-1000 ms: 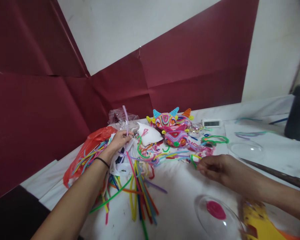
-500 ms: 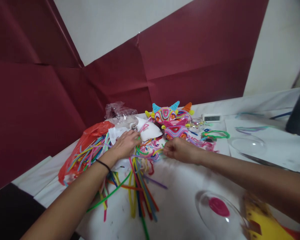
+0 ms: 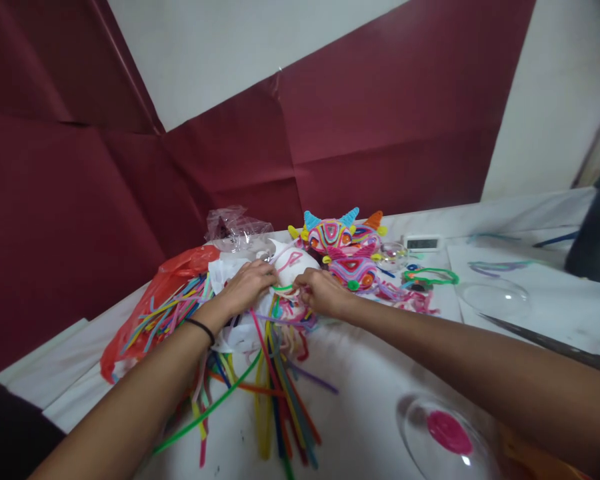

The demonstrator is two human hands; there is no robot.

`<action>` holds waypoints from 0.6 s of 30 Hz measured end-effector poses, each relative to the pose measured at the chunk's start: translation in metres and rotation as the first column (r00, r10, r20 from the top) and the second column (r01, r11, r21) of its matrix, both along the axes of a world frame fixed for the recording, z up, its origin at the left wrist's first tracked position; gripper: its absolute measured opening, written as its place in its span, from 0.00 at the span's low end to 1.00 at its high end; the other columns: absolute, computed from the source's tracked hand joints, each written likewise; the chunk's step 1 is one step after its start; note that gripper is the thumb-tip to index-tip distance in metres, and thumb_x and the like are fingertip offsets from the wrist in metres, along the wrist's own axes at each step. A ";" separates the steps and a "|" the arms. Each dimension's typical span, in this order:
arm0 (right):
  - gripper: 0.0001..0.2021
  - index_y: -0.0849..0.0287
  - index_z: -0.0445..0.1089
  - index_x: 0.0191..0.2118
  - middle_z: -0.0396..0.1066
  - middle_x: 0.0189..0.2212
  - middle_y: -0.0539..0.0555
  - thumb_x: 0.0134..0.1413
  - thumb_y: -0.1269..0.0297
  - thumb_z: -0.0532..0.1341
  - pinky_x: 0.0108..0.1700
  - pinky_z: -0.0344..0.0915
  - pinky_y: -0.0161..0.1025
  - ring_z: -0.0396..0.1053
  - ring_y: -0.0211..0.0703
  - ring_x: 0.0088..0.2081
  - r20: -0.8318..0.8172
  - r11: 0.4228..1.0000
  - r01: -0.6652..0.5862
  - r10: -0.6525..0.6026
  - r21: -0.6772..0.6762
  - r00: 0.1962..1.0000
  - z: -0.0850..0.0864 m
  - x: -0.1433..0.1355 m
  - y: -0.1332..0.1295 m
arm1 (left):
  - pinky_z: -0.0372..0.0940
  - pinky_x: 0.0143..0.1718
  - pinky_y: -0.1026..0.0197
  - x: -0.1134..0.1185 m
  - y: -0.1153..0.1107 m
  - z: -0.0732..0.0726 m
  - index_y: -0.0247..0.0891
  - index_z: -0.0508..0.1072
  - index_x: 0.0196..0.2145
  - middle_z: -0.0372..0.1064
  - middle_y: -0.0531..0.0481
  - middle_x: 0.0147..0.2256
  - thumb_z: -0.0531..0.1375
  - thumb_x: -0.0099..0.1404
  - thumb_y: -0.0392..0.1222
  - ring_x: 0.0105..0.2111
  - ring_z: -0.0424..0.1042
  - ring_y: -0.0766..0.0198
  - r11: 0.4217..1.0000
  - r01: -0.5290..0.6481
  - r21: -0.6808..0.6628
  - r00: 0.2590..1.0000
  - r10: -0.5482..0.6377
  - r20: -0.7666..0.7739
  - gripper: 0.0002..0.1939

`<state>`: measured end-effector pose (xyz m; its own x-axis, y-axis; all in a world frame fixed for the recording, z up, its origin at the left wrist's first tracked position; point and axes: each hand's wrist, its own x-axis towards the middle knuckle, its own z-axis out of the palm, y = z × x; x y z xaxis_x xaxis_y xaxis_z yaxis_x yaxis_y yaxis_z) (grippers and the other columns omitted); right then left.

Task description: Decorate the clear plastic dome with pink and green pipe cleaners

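Note:
My left hand (image 3: pixel 250 285) is closed, its fingertips at one end of a short green pipe cleaner (image 3: pixel 283 289). At the other end, the fingers of my right hand (image 3: pixel 323 293) pinch the same piece. Just behind both hands lies a white mask-like form (image 3: pixel 296 259) with a pink outline on it. Beneath and in front of them is a tangle of cut pipe cleaners (image 3: pixel 293 331) in many colours. Longer pipe cleaners (image 3: pixel 275 387) fan out toward me. To the right of my right hand sit colourful horned animal heads (image 3: pixel 353 268) covered in pipe cleaners.
A red plastic bag (image 3: pixel 180 267) stuffed with pipe cleaners lies left. On the right are scissors (image 3: pixel 545 341), a clear dish (image 3: pixel 497 298) and a small digital display (image 3: pixel 422 243). A clear dish with a pink blob (image 3: pixel 450 432) stands near the front.
My right hand has moved left and slightly up, close to my left hand. The green pipe cleaner now spans the gap between them. The camera view has shifted slightly.

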<state>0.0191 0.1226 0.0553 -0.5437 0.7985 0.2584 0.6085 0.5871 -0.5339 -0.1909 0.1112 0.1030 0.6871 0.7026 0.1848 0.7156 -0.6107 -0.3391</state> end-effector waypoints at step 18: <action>0.16 0.59 0.65 0.52 0.68 0.50 0.57 0.61 0.60 0.59 0.44 0.70 0.50 0.70 0.48 0.45 -0.523 0.887 -0.155 -0.110 -0.436 0.845 0.011 -0.026 0.013 | 0.69 0.44 0.51 -0.003 0.005 0.009 0.36 0.69 0.48 0.68 0.45 0.47 0.57 0.68 0.44 0.43 0.71 0.59 0.996 0.024 -0.084 0.967 -0.002 0.253 0.14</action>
<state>-0.0070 0.1357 0.0666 -0.4506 0.8838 0.1259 0.1500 0.2140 -0.9652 -0.1942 0.1159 0.1120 0.6353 0.7146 0.2927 0.7629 -0.6397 -0.0941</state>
